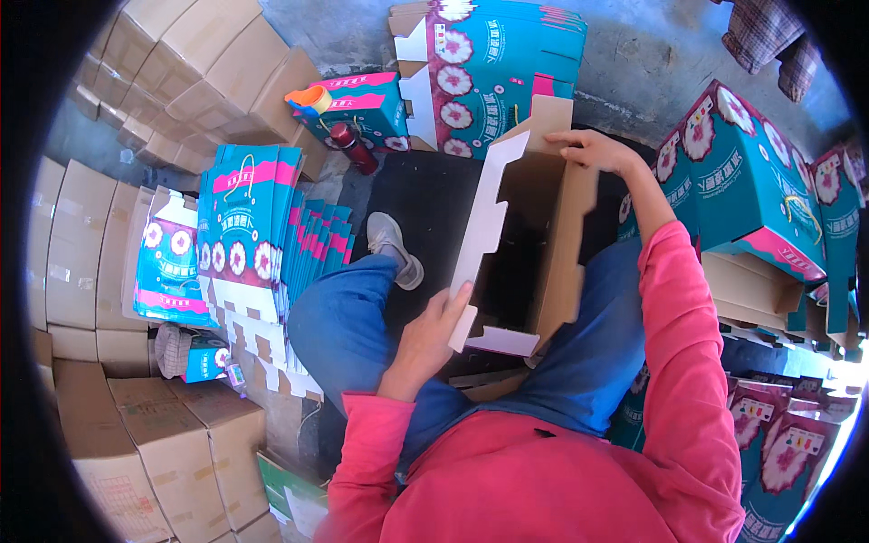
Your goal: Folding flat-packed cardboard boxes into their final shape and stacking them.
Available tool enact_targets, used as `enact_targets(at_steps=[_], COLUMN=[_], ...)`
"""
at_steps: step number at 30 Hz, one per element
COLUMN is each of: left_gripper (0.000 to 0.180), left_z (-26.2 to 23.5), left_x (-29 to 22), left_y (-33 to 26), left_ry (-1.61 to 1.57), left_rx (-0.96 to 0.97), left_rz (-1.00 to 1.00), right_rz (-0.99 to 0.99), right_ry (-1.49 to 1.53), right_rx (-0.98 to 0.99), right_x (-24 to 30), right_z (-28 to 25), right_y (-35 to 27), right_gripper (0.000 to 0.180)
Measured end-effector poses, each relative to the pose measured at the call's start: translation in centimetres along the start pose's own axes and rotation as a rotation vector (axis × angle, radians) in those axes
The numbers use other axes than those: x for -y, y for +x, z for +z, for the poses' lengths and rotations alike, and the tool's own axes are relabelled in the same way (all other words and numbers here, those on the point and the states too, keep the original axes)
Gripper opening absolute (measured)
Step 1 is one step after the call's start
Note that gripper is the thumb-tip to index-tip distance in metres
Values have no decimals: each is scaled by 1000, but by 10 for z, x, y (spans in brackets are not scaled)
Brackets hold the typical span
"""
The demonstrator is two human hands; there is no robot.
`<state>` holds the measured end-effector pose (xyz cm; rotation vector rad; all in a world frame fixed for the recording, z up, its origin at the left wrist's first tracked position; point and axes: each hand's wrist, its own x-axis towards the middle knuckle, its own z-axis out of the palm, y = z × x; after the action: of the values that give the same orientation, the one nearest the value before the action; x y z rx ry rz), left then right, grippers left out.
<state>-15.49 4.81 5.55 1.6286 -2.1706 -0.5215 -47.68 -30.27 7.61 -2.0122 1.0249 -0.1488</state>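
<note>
An open-topped cardboard box (pixel 566 222) stands between my knees, brown on its inner faces, with notched flaps raised. My left hand (pixel 430 337) is closed on the near end of its white-edged left flap, the thumb along the edge. At the far right corner my right hand (pixel 597 152) holds the right wall, fingers reaching over its rim toward the brown end flap (pixel 550 116). The box's dark inside shows no contents that I can make out. Parts of the fingers of both hands are hidden.
Flat teal-and-pink cartons (pixel 240 217) stand stacked at left, and more (pixel 511 72) lean ahead. Made-up gift boxes (pixel 751 172) are piled at right. Brown cartons (pixel 199 63) line the left side. A red bottle (pixel 351 147) and an orange tape roll (pixel 310 98) are near a teal box.
</note>
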Motion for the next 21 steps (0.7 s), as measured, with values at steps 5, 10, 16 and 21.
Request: enact_targets(at_steps=[5, 10, 16, 21], left_gripper=[90, 81, 80, 86], left_z=[-17, -15, -14, -17], left_x=[-10, -14, -15, -20], left_y=[16, 28, 30, 25], left_ry=[152, 159, 124, 92], left_rx=[113, 138, 170, 208], left_rz=[115, 191, 204, 165], right_rz=[137, 183, 131, 73], right_ry=[382, 380, 312, 307], right_rx=[-84, -177, -268, -309], right_x=[6, 10, -6, -8], right_z=[5, 15, 21, 28], right_y=[2, 9, 13, 18], right_gripper=[48, 48, 42, 39])
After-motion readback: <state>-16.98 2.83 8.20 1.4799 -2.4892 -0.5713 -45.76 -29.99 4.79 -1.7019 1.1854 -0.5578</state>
